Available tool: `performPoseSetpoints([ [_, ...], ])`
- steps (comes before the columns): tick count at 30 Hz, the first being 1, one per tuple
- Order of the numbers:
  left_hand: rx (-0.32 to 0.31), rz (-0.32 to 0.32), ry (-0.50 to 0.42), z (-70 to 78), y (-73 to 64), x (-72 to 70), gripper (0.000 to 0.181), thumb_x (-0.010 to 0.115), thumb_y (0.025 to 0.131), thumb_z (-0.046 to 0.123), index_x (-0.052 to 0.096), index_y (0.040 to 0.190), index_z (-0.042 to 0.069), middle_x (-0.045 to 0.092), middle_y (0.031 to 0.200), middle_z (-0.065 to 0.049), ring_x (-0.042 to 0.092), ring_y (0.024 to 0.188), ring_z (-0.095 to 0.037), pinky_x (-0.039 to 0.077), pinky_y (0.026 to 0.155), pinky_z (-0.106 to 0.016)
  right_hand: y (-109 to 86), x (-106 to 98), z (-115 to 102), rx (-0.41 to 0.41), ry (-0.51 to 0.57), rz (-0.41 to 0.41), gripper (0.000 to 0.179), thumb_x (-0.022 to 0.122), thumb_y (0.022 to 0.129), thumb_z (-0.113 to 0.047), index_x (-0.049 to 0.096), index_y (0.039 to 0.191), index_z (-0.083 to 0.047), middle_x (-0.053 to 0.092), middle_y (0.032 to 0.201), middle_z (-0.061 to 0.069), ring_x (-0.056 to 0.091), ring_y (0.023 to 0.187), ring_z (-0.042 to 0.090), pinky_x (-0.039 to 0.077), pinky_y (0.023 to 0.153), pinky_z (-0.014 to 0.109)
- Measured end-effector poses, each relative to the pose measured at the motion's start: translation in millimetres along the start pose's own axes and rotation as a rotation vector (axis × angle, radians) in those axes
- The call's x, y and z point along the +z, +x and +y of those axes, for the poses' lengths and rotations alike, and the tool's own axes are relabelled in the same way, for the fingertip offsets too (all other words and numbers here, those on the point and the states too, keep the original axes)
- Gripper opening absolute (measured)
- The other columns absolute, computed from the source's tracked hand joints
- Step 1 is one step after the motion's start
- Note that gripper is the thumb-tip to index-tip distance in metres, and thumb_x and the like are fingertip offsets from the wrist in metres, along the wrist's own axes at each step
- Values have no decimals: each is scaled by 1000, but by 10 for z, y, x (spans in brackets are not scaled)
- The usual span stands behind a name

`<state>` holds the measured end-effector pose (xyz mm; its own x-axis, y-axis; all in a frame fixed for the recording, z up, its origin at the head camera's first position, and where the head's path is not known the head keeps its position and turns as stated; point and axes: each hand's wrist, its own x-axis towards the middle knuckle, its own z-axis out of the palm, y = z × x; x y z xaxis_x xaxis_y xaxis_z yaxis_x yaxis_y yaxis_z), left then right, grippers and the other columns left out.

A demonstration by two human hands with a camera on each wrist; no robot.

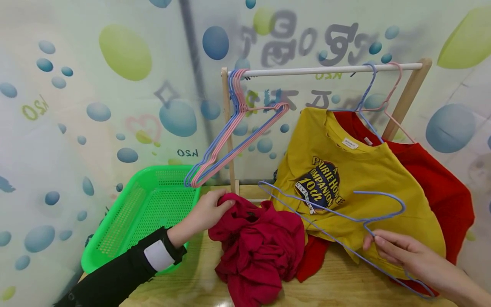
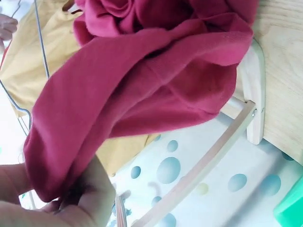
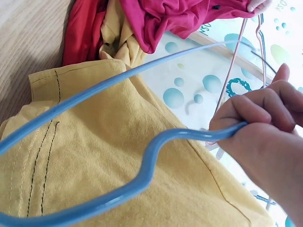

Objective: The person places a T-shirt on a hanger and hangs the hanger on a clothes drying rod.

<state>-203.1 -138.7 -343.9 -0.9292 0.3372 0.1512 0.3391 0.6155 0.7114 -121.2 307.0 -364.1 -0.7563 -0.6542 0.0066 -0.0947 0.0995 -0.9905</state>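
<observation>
My left hand [image 1: 207, 211] grips the edge of a bunched crimson garment [image 1: 261, 251], which hangs down over the table. In the left wrist view, thumb and fingers close on a fold of the crimson cloth [image 2: 142, 85]. My right hand [image 1: 402, 251] holds a blue wire hanger [image 1: 402, 206] by the wire just below its hook. The hanger is tilted, its far end close to the crimson garment and its body in front of a yellow T-shirt [image 1: 368, 187]. In the right wrist view, curled fingers wrap the blue hanger's wire [image 3: 147, 165].
A white rail [image 1: 307, 71] on wooden posts carries several empty blue and pink hangers [image 1: 215, 153] at its left. The yellow T-shirt and a red garment [image 1: 445, 183] hang at its right. A green basket [image 1: 92, 256] stands on the wooden table [image 1: 195, 277] at left.
</observation>
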Motion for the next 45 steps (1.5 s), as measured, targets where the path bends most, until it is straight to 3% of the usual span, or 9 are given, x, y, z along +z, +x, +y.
performPoseSetpoints([
  [4, 19, 4, -32, 13, -10, -11, 20, 52, 96, 25, 59, 86, 10, 49, 67, 3, 45, 61, -9, 40, 58, -26, 9, 1, -27, 20, 24, -41, 40, 16, 102, 2, 54, 114, -5, 20, 72, 7, 21, 63, 25, 23, 55, 32],
  [12, 31, 19, -109, 38, -12, -3, 33, 41, 100, 34, 61, 89, 10, 46, 66, 2, 45, 62, -11, 40, 60, -27, -14, -19, -57, 72, -53, -48, 34, 18, 103, -2, 50, 111, 2, 25, 73, 7, 27, 66, 27, 27, 57, 35],
  [16, -9, -54, -238, 81, -28, -42, 30, 44, 99, 30, 58, 92, 5, 49, 71, 0, 47, 67, -12, 41, 64, -27, -17, -36, -26, 35, -50, -63, 35, 17, 103, 0, 51, 112, 3, 44, 84, 6, 42, 77, 21, 32, 62, 35],
  [20, -46, -173, -421, 114, -51, -112, 26, 46, 87, 8, 54, 109, -3, 55, 89, -5, 50, 78, -13, 42, 70, -27, -10, -33, -10, -5, -67, -78, 36, 16, 102, 3, 51, 113, 3, 44, 88, 7, 43, 81, 20, 33, 64, 35],
  [22, -30, -221, -421, 116, -63, -147, 41, 45, 77, -1, 50, 118, -4, 56, 95, -7, 50, 81, -14, 42, 71, -27, -3, -27, -10, -25, -71, -90, 37, 15, 101, 5, 50, 112, 4, 36, 82, 9, 38, 75, 24, 31, 61, 35],
  [25, 37, -264, -302, 111, -83, -189, 45, 45, 77, -7, 48, 122, -1, 58, 97, -6, 51, 81, -15, 43, 70, -28, -5, -21, -17, -18, -61, -94, 37, 14, 101, 5, 50, 112, 4, 29, 78, 9, 32, 70, 27, 29, 58, 34],
  [33, 221, -146, 29, 98, -113, -267, 20, 58, 89, 3, 63, 105, 13, 61, 95, 2, 54, 83, -12, 44, 71, -28, -28, -37, 3, -41, -54, -84, 38, 14, 101, 6, 50, 112, 4, 40, 79, 7, 40, 70, 22, 34, 57, 31],
  [37, 240, -59, 55, 121, -122, -314, 5, 59, 91, 16, 63, 95, 14, 54, 85, 3, 44, 73, -12, 38, 63, -26, -37, -43, -1, -100, -64, -97, 40, 13, 99, 11, 50, 112, 5, 26, 71, 8, 27, 61, 26, 26, 53, 37],
  [45, 270, 55, -33, 211, -129, -349, 22, 50, 96, 30, 66, 107, 19, 62, 97, 6, 49, 76, -13, 43, 65, -28, -55, -58, 14, -141, -33, -104, 42, 12, 98, 13, 50, 114, 6, 41, 85, 9, 36, 74, 23, 32, 61, 35],
])
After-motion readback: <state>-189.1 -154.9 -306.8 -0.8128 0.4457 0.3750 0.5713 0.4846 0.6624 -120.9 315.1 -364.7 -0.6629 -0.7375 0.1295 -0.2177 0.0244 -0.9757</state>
